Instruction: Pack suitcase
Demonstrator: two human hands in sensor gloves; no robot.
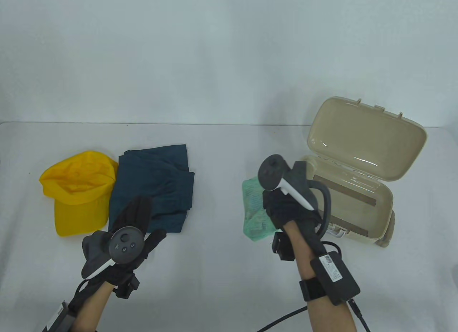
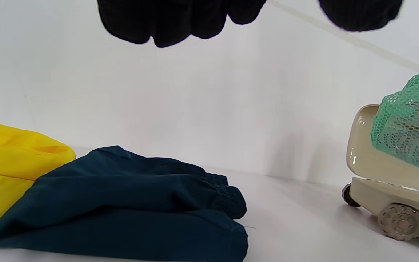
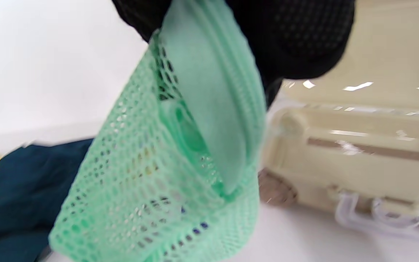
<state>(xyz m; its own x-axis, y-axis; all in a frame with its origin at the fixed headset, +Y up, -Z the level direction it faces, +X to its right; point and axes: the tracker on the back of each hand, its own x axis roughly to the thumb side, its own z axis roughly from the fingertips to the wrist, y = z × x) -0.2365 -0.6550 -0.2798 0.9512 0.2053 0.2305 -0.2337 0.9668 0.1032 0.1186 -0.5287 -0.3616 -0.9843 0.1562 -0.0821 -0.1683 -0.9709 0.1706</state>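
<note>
A beige suitcase (image 1: pixel 372 199) lies open at the right, lid (image 1: pixel 368 138) raised; it also shows in the left wrist view (image 2: pixel 387 211) and right wrist view (image 3: pixel 358 153). My right hand (image 1: pixel 282 206) grips a green mesh pouch (image 1: pixel 254 210) by its zipper edge (image 3: pixel 209 91) and holds it above the table, just left of the suitcase. Folded dark blue clothes (image 1: pixel 157 187) and a yellow cap (image 1: pixel 80 189) lie at the left. My left hand (image 1: pixel 137 217) hovers open over the near edge of the blue clothes (image 2: pixel 129 207), fingers (image 2: pixel 166 22) spread and empty.
White table (image 1: pixel 214 282) against a white wall. The suitcase's wheels (image 2: pixel 400 221) face left and its clear handle (image 3: pixel 376 218) faces the near side. Cables trail from both wrists at the bottom edge.
</note>
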